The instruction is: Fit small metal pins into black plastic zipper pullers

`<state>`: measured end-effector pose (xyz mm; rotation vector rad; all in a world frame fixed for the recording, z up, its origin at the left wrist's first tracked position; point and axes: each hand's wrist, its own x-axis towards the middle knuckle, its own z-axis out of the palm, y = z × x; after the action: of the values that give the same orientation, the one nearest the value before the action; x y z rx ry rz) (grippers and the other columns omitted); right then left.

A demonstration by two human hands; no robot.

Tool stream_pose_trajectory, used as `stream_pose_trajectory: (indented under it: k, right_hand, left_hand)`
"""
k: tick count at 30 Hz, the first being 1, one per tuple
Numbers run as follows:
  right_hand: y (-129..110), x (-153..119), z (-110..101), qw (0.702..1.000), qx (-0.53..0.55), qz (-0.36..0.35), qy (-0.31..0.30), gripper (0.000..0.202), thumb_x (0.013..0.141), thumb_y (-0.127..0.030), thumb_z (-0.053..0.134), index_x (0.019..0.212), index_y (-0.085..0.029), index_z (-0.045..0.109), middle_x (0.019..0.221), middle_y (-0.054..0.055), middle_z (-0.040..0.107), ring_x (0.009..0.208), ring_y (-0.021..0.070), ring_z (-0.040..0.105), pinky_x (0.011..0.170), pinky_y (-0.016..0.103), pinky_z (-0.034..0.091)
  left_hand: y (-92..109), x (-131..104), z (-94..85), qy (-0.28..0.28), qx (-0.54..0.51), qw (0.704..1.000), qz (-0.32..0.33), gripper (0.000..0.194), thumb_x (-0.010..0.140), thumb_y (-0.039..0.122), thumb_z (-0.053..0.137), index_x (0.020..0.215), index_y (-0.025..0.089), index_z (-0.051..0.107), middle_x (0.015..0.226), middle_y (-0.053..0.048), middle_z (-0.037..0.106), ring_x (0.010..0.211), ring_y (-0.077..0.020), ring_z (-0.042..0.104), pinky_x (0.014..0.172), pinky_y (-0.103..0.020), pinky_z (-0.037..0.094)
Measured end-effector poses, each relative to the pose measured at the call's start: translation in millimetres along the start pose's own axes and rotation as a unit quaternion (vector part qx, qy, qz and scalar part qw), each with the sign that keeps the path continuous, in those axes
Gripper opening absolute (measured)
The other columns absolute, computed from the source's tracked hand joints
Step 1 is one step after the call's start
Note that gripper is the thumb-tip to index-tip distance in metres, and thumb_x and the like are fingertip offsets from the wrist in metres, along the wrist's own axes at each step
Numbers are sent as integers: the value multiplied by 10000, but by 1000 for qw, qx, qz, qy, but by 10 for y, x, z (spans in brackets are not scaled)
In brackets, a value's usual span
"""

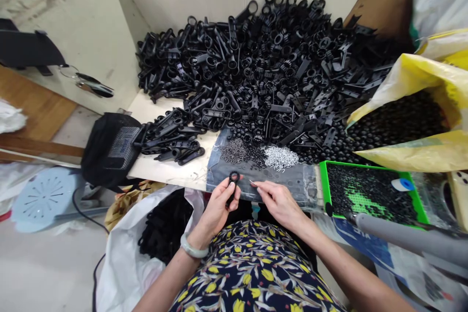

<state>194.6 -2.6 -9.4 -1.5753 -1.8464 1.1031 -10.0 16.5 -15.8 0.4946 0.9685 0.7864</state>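
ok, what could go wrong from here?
The pin could slip: it's thin, and the right hand seems to pinch just one end.
The silver heap might mix with the black bits right beside it.
Balls could roll out of the yellow bag; its mouth gapes open.

Left hand (pixel 220 197) pinching black ring-ended part (pixel 234 176); right hand (pixel 278 201), 3 o'clock of it, gripping thin silvery pin (pixel 252 182); black-parts heap (pixel 256 68), 12 o'clock.
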Motion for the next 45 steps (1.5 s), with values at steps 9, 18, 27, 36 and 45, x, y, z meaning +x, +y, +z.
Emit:
stream_pose_trajectory:
  k: [9,18,27,36,45]
  right_hand:
    - [22,3,14,1000,4,16,-7,322,1049,-240,469,1231,-230,734,1119,61,766,990,203,721,902,344,547]
    - [45,-42,30,993,-106,-35,39,346,1075,-228,434,1318,-221,680,1019,59,742,904,187,686,810,294,527]
    - [343,10,-23,919,-346,-127,143,338,1039,-119,477,1296,-192,685,1052,91,699,930,220,547,814,366,390]
    - [196,50,-33,922,-288,-149,211,219,1047,-220,566,1210,-236,711,1048,56,720,982,202,590,920,395,346]
    - [-137,577,205,932,-263,-208,137,194,1059,-265,551,1058,-229,742,944,49,701,893,201,559,830,377,335]
  left_hand:
    - [15,-2,-17,-8,-10,1000,-8,405,932,412,680,1245,159,639,739,35,515,532,-46,377,525,-199,254]
    - [53,-8,-36,32,203,974,98,385,1008,446,521,1295,210,624,819,-12,560,597,-122,444,559,-251,348]
    - [47,211,-183,101,731,598,314,608,966,23,348,1556,144,427,997,-108,604,863,-245,551,845,-402,464]
    - [240,208,-187,177,403,860,260,270,949,254,577,1191,190,677,1015,-77,695,928,-227,641,852,-341,492]
    - [373,59,-186,141,78,980,114,406,751,348,783,1070,161,614,725,54,551,544,-67,445,493,-191,331]
